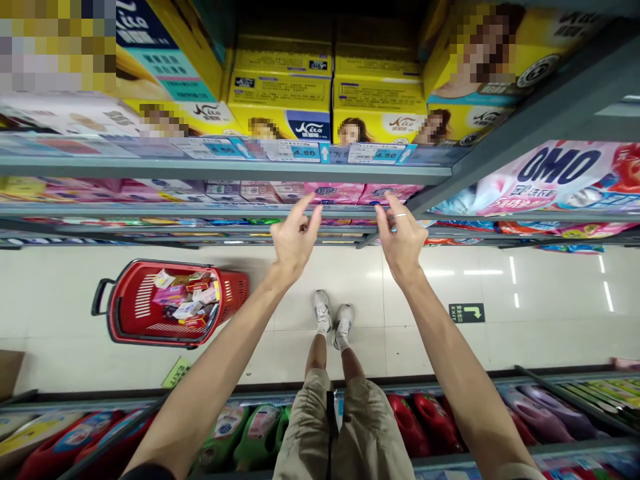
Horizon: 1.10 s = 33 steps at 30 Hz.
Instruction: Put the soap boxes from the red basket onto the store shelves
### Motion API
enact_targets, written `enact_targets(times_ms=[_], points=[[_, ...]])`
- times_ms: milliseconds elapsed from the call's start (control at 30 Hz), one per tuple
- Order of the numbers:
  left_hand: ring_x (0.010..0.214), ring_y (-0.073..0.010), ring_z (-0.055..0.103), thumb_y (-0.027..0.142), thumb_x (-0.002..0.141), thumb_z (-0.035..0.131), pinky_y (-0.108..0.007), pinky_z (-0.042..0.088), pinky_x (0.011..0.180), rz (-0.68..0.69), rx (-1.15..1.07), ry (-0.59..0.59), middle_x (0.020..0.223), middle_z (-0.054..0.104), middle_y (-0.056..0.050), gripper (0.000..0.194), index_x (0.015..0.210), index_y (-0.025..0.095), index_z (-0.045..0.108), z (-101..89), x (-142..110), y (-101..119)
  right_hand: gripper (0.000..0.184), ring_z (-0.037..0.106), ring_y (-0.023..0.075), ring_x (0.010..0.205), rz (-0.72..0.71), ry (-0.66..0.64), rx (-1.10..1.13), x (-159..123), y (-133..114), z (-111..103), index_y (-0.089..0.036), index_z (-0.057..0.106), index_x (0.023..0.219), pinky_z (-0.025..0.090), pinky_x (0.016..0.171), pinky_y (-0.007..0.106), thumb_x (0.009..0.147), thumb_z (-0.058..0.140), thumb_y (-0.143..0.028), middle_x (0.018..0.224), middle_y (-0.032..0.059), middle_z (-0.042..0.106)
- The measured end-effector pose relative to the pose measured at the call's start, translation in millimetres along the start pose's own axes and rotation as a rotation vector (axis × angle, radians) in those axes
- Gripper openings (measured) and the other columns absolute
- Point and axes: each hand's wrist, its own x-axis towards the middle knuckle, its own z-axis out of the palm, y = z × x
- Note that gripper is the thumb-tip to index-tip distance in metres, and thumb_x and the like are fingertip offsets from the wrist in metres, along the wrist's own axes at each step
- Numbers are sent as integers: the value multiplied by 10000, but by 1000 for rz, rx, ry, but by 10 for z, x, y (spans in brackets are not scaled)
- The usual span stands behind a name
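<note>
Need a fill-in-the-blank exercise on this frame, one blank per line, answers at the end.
The ring is on the person's ____.
The basket on the floor is ____ in colour.
The yellow boxes sit one shelf ____ the pink packs.
The readable price tags under the yellow boxes show ____.

Missing words: right hand; red; above; 4.50

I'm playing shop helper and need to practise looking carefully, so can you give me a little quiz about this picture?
1. True or false: there are packages inside the red basket.
2. Pick one: what colour are the shoes on the floor?
A) black
B) white
C) green
3. Fill in the blank: the right hand has a ____ on one finger.

Key: 1. True. 2. B. 3. Ring.
</note>
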Motion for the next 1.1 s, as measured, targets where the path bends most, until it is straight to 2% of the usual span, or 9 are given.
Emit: enact_targets(times_ms=[100, 167, 233, 367, 567, 800, 967, 1100], points=[[455, -90, 440, 470, 972, 634, -223, 418, 592, -191, -94, 65, 465, 560, 74, 451, 1248, 131, 747, -72, 109, 131, 419, 740, 189, 867, 4, -2, -57, 139, 21, -91, -174, 680, 1376, 517, 750, 298, 1119, 439, -401, 1047, 119, 812], [444, -95, 476, 497, 954, 653, -221, 420, 555, -297, -166, 49, 456, 565, 71, 485, 1218, 104, 758, -52, 175, 185, 406, 747, 188, 878, -6, 9, -76, 234, 42, -90, -167, 723, 1300, 501, 735, 282, 1112, 466, -418, 1023, 119, 814], [435, -105, 504, 508, 939, 670, -226, 419, 523, -338, -239, 22, 455, 582, 59, 479, 1153, 93, 779, -3, 211, 211, 408, 750, 186, 857, -23, 38, -76, 301, 58, -64, -167, 760, 1208, 490, 717, 275, 1107, 475, -441, 976, 103, 815], [429, -115, 539, 475, 932, 682, -230, 416, 494, -354, -307, 13, 472, 612, 41, 409, 1066, 102, 784, 67, 234, 221, 414, 751, 186, 836, -26, 84, -61, 342, 54, -10, -166, 773, 1131, 494, 707, 282, 1108, 468, -444, 957, 91, 811], [433, -120, 562, 478, 906, 716, -230, 409, 483, -329, -284, 5, 468, 612, 36, 360, 966, 129, 782, 34, 256, 158, 404, 751, 195, 866, -6, 86, -32, 347, 45, 14, -156, 764, 1106, 508, 741, 293, 1102, 483, -446, 959, 97, 811], [441, -120, 560, 473, 934, 672, -231, 425, 505, -327, -276, -2, 467, 602, 50, 337, 975, 154, 772, 71, 278, 167, 378, 747, 200, 851, 5, 85, -20, 343, 57, 24, -166, 752, 1052, 498, 734, 305, 1095, 499, -443, 947, 95, 809], [410, -113, 530, 462, 939, 666, -234, 417, 493, -319, -281, -14, 439, 561, 63, 300, 853, 184, 739, 68, 308, 171, 374, 743, 194, 856, 21, 83, -8, 323, 27, 19, -157, 739, 1100, 501, 748, 302, 1099, 490, -437, 958, 101, 802], [446, -135, 600, 454, 929, 680, -243, 440, 507, -325, -251, -26, 465, 605, 47, 279, 868, 188, 735, 43, 299, 134, 367, 741, 204, 876, 42, 58, -15, 318, 16, 26, -153, 730, 1124, 515, 768, 317, 1098, 490, -430, 966, 108, 793]])
